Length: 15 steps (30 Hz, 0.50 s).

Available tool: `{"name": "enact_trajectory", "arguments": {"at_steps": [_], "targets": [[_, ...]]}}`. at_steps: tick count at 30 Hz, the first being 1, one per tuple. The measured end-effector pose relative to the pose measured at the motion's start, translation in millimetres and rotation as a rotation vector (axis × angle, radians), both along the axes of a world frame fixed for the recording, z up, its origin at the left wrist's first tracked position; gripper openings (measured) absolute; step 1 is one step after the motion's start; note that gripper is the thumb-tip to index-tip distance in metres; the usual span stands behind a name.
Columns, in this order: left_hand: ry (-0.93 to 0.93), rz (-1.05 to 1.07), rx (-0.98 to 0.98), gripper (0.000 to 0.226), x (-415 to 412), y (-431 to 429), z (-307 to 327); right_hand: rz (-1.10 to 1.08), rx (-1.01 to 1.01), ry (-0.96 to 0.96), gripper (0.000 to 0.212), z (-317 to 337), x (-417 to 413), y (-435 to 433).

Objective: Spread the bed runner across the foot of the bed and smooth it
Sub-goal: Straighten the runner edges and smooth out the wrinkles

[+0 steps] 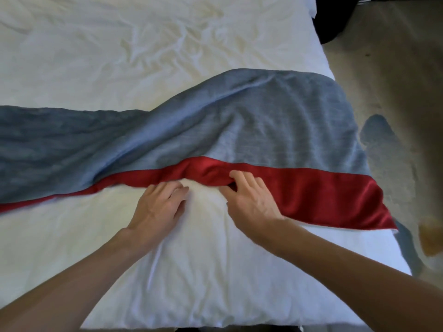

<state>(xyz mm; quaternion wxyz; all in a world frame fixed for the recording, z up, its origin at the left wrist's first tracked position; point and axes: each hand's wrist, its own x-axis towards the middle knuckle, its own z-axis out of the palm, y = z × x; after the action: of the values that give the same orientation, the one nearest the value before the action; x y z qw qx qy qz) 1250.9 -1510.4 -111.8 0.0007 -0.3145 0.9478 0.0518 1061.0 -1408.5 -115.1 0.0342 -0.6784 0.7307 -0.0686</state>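
The bed runner point(275, 130) is grey-blue with a red band point(323, 195) along its near edge. It lies rumpled across the white bed point(119, 68), wide at the right and narrowing and bunched toward the left. Its right end hangs over the bed's side. My right hand point(249, 200) holds the red band at a raised fold, fingers on top and thumb tucked under the hem. My left hand point(158, 204) lies on the white cover just below the red hem, its fingers loosely bent with the tips at the hem.
The wrinkled white duvet covers the whole bed. The bed's right edge point(335, 75) borders beige carpet point(395, 80). A dark object point(335, 17) stands at the far right corner. The foot edge of the bed point(215, 328) is right below my arms.
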Motion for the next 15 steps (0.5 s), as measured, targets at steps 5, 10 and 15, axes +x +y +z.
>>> {"name": "enact_trajectory", "arguments": {"at_steps": [5, 10, 15], "targets": [[0.028, 0.028, 0.118, 0.036, 26, -24, -9, -0.063, 0.043, 0.039, 0.032, -3, 18, -17], [-0.04, -0.103, 0.055, 0.047, 30, -46, -21, -0.229, 0.092, -0.074, 0.051, -2, 20, -23], [-0.073, -0.112, 0.019, 0.055, 15, -78, -29, -0.263, 0.125, -0.071, 0.02, -6, 30, -17]]}}
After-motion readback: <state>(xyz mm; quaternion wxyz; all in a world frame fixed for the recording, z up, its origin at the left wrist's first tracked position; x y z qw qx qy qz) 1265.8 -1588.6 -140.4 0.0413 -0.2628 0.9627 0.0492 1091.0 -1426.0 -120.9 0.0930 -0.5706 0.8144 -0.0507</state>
